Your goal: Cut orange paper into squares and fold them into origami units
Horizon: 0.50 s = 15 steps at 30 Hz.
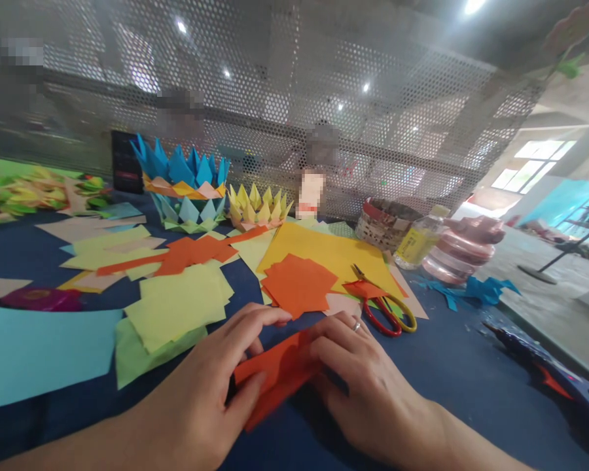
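Note:
A folded piece of orange paper (279, 369) is held low above the dark blue table, tilted up to the right. At its left end is my left hand (216, 379), thumb along the near face and fingers curved over the far side. My right hand (351, 366), with a ring on one finger, grips the right end, its fingers bent over the paper and hiding that edge. Just beyond my hands lies a stack of orange paper squares (299, 284). Scissors (383, 307) with red and yellow handles rest beyond my right hand.
Pale green sheets (179, 304) and a light blue sheet (44, 353) lie left. Folded-paper pieces in blue (186, 167) and yellow (260, 206) stand behind. At right are a basket (385, 222), a bottle (417, 242), a pink ribbed container (464, 252) and a glue gun (550, 366).

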Motion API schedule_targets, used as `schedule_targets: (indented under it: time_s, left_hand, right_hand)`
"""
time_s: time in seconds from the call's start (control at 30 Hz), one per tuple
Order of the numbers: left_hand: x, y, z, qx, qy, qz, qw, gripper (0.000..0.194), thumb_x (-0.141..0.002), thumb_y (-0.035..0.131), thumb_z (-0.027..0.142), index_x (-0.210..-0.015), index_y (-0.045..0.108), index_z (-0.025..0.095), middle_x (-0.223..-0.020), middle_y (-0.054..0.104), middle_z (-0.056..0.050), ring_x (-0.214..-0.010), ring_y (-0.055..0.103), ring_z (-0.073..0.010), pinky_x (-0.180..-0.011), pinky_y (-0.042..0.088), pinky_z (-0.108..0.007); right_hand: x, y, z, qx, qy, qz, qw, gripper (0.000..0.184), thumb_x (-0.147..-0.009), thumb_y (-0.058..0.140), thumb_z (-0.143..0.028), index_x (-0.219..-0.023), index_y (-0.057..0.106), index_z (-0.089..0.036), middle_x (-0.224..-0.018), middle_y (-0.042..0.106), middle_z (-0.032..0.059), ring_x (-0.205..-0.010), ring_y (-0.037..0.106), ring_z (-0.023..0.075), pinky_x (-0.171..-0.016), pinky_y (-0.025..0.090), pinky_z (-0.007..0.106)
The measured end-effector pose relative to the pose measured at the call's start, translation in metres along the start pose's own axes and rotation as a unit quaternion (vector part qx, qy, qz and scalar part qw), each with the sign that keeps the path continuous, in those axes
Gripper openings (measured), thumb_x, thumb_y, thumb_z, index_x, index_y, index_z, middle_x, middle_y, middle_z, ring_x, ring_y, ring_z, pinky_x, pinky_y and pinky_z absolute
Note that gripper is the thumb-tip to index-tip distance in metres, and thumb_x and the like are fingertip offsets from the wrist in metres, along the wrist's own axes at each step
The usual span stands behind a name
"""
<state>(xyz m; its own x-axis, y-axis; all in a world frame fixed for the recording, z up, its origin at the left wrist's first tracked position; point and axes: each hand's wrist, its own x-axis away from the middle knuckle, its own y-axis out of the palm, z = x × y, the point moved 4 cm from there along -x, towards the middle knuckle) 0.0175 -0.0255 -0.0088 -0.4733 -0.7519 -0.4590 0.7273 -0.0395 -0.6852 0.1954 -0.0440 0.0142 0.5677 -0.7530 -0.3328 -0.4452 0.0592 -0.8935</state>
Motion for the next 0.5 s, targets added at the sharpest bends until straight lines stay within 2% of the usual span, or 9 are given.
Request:
schedule_targets:
  time_s: [0.13,0.2,0.33,0.4,0.5]
  left_hand:
    - [0.001,0.004,-0.001,0.003,-0.026,-0.007,1.000,0.052,-0.081,0.046,0.010,-0.126,0.040,0.035,-0.110,0.061,0.000,-0.076,0.065,-0.0105,-0.078,0.058,-0.025]
    - [0.002,0.005,-0.002,0.007,-0.026,0.002,1.000,0.054,-0.078,0.045,0.010,-0.125,0.040,0.036,-0.109,0.060,0.001,-0.073,0.063,-0.0101,-0.072,0.058,-0.024]
    - [0.002,0.006,-0.005,-0.006,-0.004,0.021,1.000,0.051,-0.079,0.043,0.012,-0.125,0.043,0.033,-0.110,0.061,0.000,-0.069,0.062,-0.0109,-0.068,0.058,-0.025]
    - [0.002,0.006,-0.006,-0.031,0.009,0.026,0.999,0.048,-0.082,0.042,0.013,-0.126,0.043,0.031,-0.113,0.060,-0.002,-0.077,0.064,-0.0139,-0.070,0.058,-0.027]
    - [0.002,0.004,-0.004,-0.068,0.042,0.021,0.997,0.049,-0.083,0.042,0.011,-0.128,0.044,0.029,-0.123,0.056,-0.006,-0.101,0.064,-0.0194,-0.080,0.058,-0.032]
  right_hand:
    - [0.002,-0.003,-0.017,-0.002,-0.078,0.005,0.997,0.014,-0.086,0.064,-0.017,-0.100,0.065,-0.021,-0.106,0.064,0.0036,-0.097,0.054,0.0181,-0.093,0.040,0.034]
    - [0.003,-0.004,-0.022,0.002,-0.118,0.021,0.993,0.009,-0.090,0.060,-0.016,-0.092,0.066,-0.023,-0.098,0.066,0.0010,-0.092,0.055,0.0158,-0.091,0.039,0.032]
    - [0.004,-0.002,-0.020,0.013,-0.129,0.032,0.991,0.024,-0.093,0.047,-0.006,-0.076,0.059,-0.019,-0.089,0.065,0.0015,-0.084,0.053,0.0139,-0.088,0.039,0.031]
    - [0.002,0.000,-0.017,0.019,-0.116,0.022,0.993,0.022,-0.090,0.047,-0.005,-0.075,0.058,-0.017,-0.087,0.065,0.0024,-0.082,0.052,0.0147,-0.088,0.039,0.032]
    - [0.001,0.001,-0.015,0.019,-0.122,0.007,0.992,0.023,-0.089,0.046,-0.005,-0.074,0.059,-0.016,-0.082,0.064,0.0026,-0.080,0.053,0.0147,-0.086,0.040,0.032]
